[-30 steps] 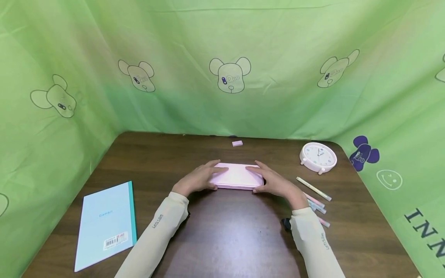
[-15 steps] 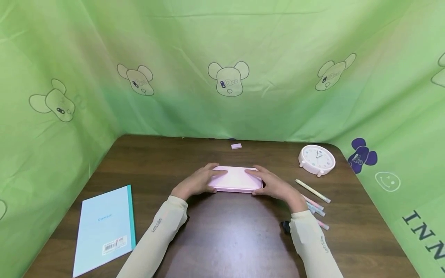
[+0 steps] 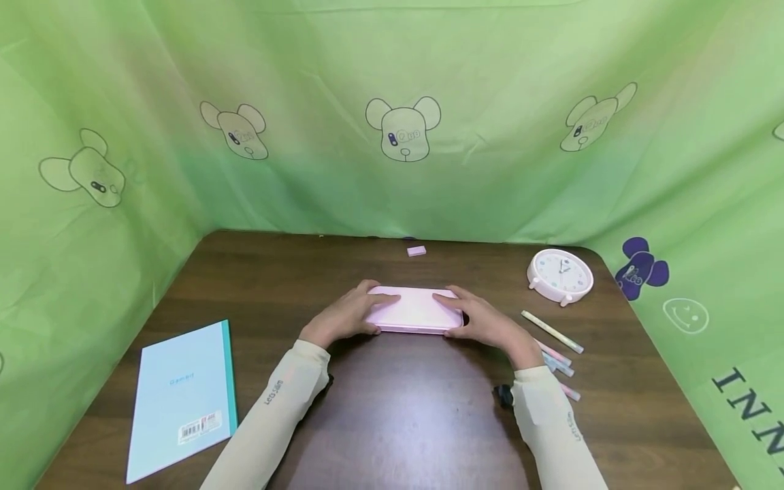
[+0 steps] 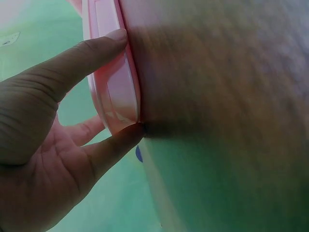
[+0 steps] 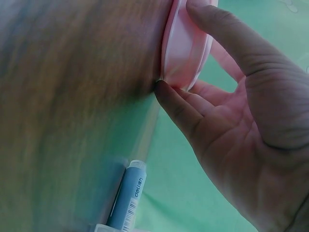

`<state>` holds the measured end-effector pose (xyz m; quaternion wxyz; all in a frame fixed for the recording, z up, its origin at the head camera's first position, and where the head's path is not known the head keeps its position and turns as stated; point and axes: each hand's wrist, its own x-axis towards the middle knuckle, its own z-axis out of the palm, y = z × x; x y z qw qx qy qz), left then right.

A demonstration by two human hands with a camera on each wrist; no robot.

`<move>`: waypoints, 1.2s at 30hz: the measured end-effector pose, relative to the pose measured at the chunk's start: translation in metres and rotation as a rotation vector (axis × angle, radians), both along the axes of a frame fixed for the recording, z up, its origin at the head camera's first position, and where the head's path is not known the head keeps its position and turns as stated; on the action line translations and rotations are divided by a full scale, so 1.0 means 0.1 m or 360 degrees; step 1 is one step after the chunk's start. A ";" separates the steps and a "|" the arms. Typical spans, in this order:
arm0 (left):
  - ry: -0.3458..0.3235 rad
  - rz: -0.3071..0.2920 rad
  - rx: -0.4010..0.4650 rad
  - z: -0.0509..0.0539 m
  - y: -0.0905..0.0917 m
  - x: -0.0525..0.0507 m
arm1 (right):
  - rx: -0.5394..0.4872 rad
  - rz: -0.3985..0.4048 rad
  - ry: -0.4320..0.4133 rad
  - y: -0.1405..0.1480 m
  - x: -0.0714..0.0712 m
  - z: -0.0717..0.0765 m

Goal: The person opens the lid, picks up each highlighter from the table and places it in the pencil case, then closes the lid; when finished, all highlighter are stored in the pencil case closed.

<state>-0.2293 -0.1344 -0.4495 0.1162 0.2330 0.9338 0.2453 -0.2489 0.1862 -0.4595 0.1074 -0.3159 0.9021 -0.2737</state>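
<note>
A flat pink pencil case [image 3: 416, 313] with rounded corners lies on the table between both hands. At its left end, my left hand [image 3: 344, 316] grips it, with the thumb on the near side and fingers around the end and on top. My right hand [image 3: 490, 324] holds the right end in much the same way. In the left wrist view, the thumb touches the side of the case [image 4: 119, 89] and a fingertip sits low at its corner. The right wrist view has the thumb on the case [image 5: 181, 53] and fingers at its lower edge.
Several pale highlighter-like pens [image 3: 552, 332] lie right of the right forearm, partly hidden by it. A white round clock [image 3: 560, 273] is at the back right, a small pink eraser [image 3: 416, 251] at the back. A light blue notebook [image 3: 179, 398] lies at left. Green cloth surrounds the table.
</note>
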 end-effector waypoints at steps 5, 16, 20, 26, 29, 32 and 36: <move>0.0031 -0.0019 -0.0010 0.01 0.00 -0.01 | 0.0035 -0.0007 0.0027 0.01 -0.01 0.03; 0.0055 -0.0029 0.0000 -0.01 -0.01 0.02 | 0.0009 -0.0026 0.0039 0.05 -0.04 0.00; 0.0069 -0.0043 0.0013 0.00 -0.01 0.03 | 0.0002 -0.0047 0.0010 0.05 -0.04 0.01; 0.0069 -0.0048 0.0011 0.02 0.01 0.03 | -0.0020 -0.0055 0.0034 0.06 -0.04 0.03; 0.0071 -0.0043 0.0001 0.02 0.01 0.03 | -0.0032 -0.0059 0.0045 0.06 -0.04 0.02; 0.0071 -0.0039 -0.0001 0.01 0.01 0.03 | -0.0049 -0.0060 0.0067 0.07 -0.05 -0.01; 0.0061 -0.0038 0.0002 0.02 0.02 0.03 | -0.0074 -0.0068 0.0084 0.08 -0.05 -0.04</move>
